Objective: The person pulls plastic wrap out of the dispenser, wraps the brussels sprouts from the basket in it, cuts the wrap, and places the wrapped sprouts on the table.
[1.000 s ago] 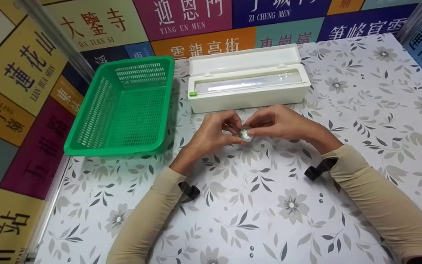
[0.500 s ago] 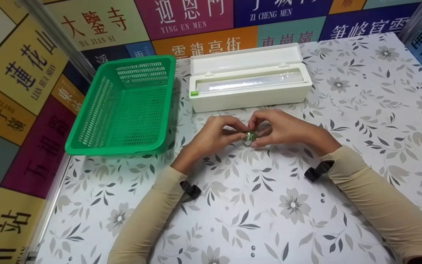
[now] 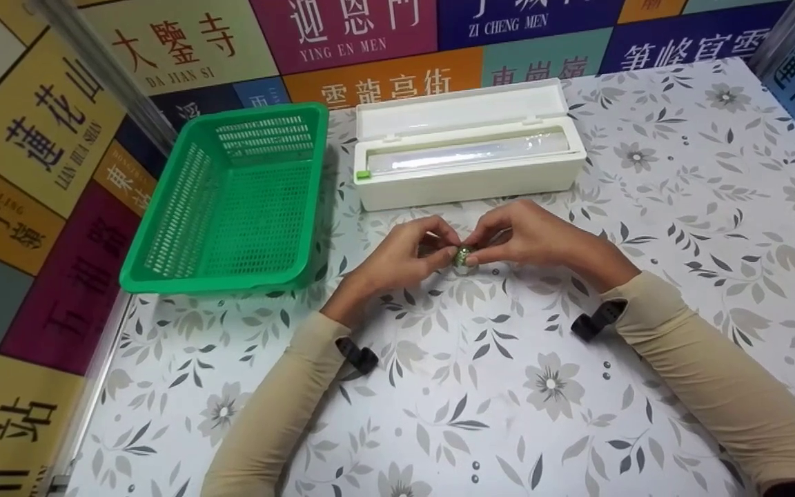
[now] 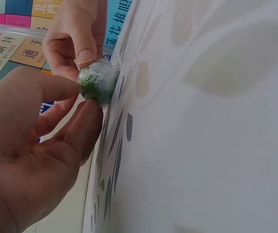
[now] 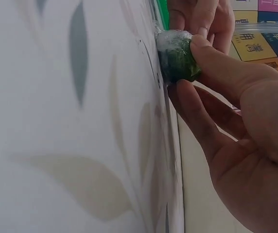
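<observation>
A small round dark green thing (image 3: 464,257), its exact kind not clear, sits between both hands just over the table. Crinkled clear cling film (image 4: 102,75) covers it, and in the right wrist view the green ball (image 5: 180,60) shows film bunched along its top and far side. My left hand (image 3: 401,254) pinches it from the left between thumb and fingers. From the right, my right hand (image 3: 542,238) pinches it the same way. The fingertips of the two hands nearly meet around it, partly hiding it.
Behind the hands stands a white cling film dispenser (image 3: 470,190), lid raised, with a film roll (image 3: 470,153) inside and a green slider at its left end. A green plastic basket (image 3: 225,281) stands at the left. Printed walls border the flowered tabletop (image 3: 439,414).
The fingers have shifted around the wrapped ball and turned it; more green shows now than a second ago. Both hands stay in about the same place; the dispenser and basket have not moved.
</observation>
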Tool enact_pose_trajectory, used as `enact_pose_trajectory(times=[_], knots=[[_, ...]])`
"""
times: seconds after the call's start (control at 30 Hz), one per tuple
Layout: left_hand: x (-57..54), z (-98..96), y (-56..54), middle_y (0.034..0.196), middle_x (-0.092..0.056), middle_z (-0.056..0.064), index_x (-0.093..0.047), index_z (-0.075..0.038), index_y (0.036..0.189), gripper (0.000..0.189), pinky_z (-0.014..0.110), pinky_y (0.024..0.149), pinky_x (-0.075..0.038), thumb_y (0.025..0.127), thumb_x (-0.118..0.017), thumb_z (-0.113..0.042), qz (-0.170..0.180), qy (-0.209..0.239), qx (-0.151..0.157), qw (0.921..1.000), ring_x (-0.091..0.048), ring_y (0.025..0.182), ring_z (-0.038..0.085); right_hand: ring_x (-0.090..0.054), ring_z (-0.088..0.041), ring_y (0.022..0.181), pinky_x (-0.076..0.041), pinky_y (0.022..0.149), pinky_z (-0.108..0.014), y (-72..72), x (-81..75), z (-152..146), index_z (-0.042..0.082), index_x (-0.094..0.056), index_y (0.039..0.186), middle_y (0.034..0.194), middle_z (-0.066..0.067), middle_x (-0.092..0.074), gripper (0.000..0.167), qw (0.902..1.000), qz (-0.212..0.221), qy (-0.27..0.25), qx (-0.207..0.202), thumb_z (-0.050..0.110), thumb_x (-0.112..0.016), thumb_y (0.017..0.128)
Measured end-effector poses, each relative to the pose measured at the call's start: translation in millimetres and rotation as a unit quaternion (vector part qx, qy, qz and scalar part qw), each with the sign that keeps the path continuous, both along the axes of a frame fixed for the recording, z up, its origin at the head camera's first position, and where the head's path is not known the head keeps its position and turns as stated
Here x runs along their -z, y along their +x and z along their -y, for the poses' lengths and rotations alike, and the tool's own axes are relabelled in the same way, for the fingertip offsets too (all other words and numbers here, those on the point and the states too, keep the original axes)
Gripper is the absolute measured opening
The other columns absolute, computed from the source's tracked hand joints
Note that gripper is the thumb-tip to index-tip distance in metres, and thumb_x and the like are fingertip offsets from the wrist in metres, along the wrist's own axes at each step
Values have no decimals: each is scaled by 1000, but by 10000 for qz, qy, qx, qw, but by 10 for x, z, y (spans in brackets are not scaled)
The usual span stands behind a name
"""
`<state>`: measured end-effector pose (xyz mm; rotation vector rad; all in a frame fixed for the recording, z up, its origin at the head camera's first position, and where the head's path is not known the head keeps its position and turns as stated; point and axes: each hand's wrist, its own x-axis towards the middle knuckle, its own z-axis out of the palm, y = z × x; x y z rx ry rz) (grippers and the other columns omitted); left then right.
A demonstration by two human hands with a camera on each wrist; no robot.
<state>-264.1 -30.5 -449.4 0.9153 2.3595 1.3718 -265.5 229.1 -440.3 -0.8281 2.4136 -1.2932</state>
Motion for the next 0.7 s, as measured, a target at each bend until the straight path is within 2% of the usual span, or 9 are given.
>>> enact_pose_trajectory(times=[0.17, 0.33, 0.5, 0.6, 0.7], knots=[[-58, -30, 24, 110, -76, 12, -71, -1, 110, 9, 29, 97, -62, 103, -71, -6, -212, -90, -168, 9996, -74, 104, 20, -81, -19, 98, -66, 89, -27, -17, -8, -8, 12, -80, 112, 107, -3, -83, 28, 9999, -73, 61, -141, 27, -90, 91], [-106, -63, 49, 109, -77, 11, -72, -1, 110, 8, 25, 98, -62, 104, -69, -6, -199, -110, -268, 9994, -75, 107, 20, -78, -21, 104, -65, 92, -28, -19, -2, -19, 10, -74, 123, 117, -6, -77, 35, 9994, -120, 146, -300, 28, -87, 95], [-125, -57, 43, 107, -77, 12, -73, -1, 109, 8, 26, 95, -64, 105, -68, -6, -301, -58, -403, 9987, -76, 107, 20, -76, -19, 109, -63, 96, -30, -2, 12, -6, 13, -73, 125, 123, -4, -74, 32, 9991, -235, 182, -310, 30, -81, 100], [-171, -37, 37, 106, -77, 11, -74, -2, 108, 8, 28, 95, -64, 104, -67, -5, -598, -163, -561, 9965, -76, 106, 21, -75, -20, 113, -63, 100, -35, 1, 6, 5, 14, -73, 126, 124, -4, -74, 31, 9991, -323, 170, -221, 31, -79, 102], [-274, 3, 42, 108, -77, 10, -74, -4, 108, 9, 34, 97, -64, 104, -66, -7, -1184, -378, -776, 9892, -75, 109, 23, -73, -20, 115, -64, 98, -38, -3, -44, 3, 12, -74, 126, 123, -3, -76, 28, 9982, -574, 172, -38, 29, -75, 104]])
